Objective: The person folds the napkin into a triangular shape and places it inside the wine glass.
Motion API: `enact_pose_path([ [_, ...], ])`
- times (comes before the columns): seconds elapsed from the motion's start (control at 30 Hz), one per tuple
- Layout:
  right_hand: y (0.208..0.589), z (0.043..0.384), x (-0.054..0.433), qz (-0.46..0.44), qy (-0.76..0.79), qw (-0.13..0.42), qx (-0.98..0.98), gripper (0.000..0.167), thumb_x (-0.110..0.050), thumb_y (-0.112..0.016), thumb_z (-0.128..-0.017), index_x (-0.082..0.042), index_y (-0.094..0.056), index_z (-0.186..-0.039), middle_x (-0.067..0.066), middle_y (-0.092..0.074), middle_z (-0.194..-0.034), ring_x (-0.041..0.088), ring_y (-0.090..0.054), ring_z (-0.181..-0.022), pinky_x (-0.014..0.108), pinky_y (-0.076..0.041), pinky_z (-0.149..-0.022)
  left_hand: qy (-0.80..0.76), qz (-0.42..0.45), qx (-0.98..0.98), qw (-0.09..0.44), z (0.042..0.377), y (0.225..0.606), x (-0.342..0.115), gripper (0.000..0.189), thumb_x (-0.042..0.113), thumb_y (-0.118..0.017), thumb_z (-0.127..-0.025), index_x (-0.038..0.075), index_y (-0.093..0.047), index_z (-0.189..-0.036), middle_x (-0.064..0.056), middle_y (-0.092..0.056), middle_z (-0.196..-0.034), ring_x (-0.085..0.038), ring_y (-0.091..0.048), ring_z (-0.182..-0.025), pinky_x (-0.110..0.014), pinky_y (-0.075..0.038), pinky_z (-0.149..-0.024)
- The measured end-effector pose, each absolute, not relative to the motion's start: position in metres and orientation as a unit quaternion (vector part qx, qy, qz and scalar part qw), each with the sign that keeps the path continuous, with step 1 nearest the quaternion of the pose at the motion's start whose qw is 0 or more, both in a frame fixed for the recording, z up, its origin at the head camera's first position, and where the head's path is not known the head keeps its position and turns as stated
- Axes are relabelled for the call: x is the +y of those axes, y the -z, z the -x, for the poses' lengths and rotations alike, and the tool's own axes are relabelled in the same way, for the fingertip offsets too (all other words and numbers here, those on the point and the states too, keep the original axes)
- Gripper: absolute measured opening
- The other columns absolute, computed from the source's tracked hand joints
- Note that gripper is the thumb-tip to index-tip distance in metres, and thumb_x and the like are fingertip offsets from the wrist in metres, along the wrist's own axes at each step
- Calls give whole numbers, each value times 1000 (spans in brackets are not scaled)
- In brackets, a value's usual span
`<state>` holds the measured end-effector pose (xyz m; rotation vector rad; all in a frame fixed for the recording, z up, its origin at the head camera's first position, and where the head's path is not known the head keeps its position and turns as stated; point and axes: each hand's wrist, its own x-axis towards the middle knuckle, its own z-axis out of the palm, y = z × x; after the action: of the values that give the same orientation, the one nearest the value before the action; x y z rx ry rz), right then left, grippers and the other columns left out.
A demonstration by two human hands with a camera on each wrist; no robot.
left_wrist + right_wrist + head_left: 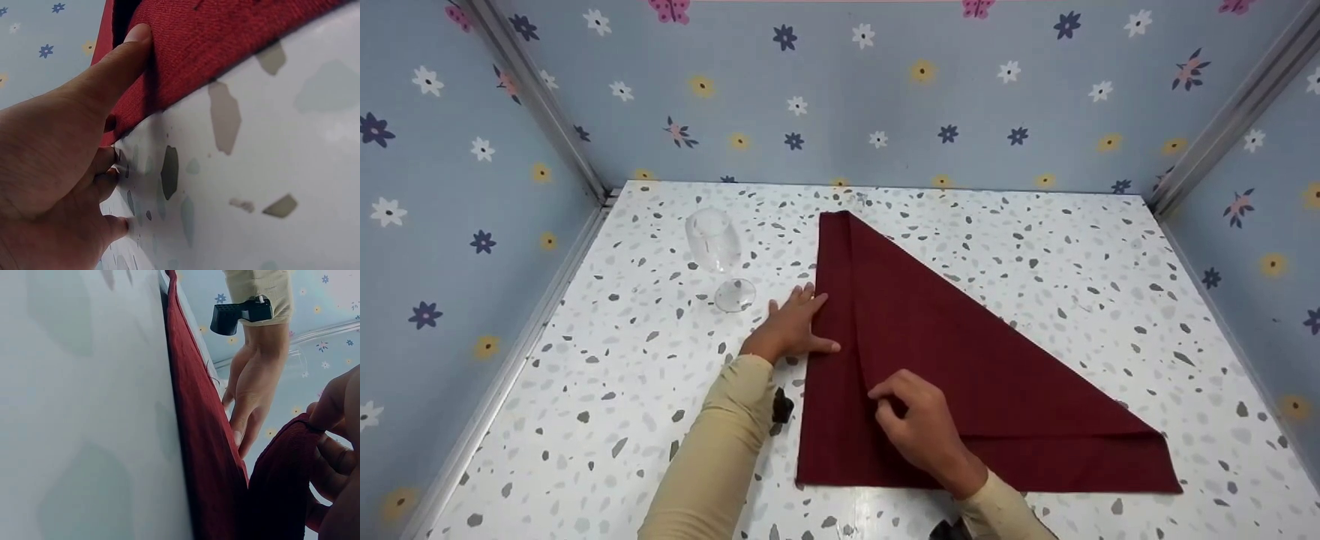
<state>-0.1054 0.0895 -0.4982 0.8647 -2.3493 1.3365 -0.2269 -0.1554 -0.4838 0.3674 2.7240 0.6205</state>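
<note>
A dark red cloth napkin (960,352), folded into a triangle, lies on the speckled table with a strip of its lower layer showing along the left and front edges. My left hand (793,326) rests at the napkin's left edge, thumb and forefinger on the cloth and the other fingers on the tabletop. In the left wrist view the thumb (121,62) presses the red fabric. My right hand (919,424) pinches the upper layer's left edge between thumb and curled fingers. The right wrist view shows that pinched fold (287,467) raised above the lower layer.
A clear stemmed glass (716,244) stands on the table (660,390) to the left of the napkin. Flower-patterned panels (840,97) wall in the back and both sides, with metal posts at the corners. A black wrist camera (242,315) sits on the left sleeve.
</note>
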Motion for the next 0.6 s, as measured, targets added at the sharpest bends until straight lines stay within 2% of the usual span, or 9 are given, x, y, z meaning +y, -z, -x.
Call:
enact_pose_path([
  [0.33, 500, 100, 83, -319, -469, 158, -808, 23, 11, -62, -81, -8, -71, -89, -4, -65, -88, 8, -60, -79, 27, -53, -69, -219, -127, 953, 164, 224, 483, -155, 99, 50, -77, -85, 6, -27, -158, -20, -10, -165, -37, -5, -152, -63, -5, -117],
  [0.6, 499, 98, 80, -324, -469, 157, -806, 23, 10, -62, -81, -9, -72, -89, -6, -65, -88, 7, -60, -79, 23, -51, -70, -217, -130, 954, 163, 226, 482, -155, 98, 49, -76, -86, 6, -26, -159, -20, -10, -165, -37, -4, -152, -64, -4, -117],
])
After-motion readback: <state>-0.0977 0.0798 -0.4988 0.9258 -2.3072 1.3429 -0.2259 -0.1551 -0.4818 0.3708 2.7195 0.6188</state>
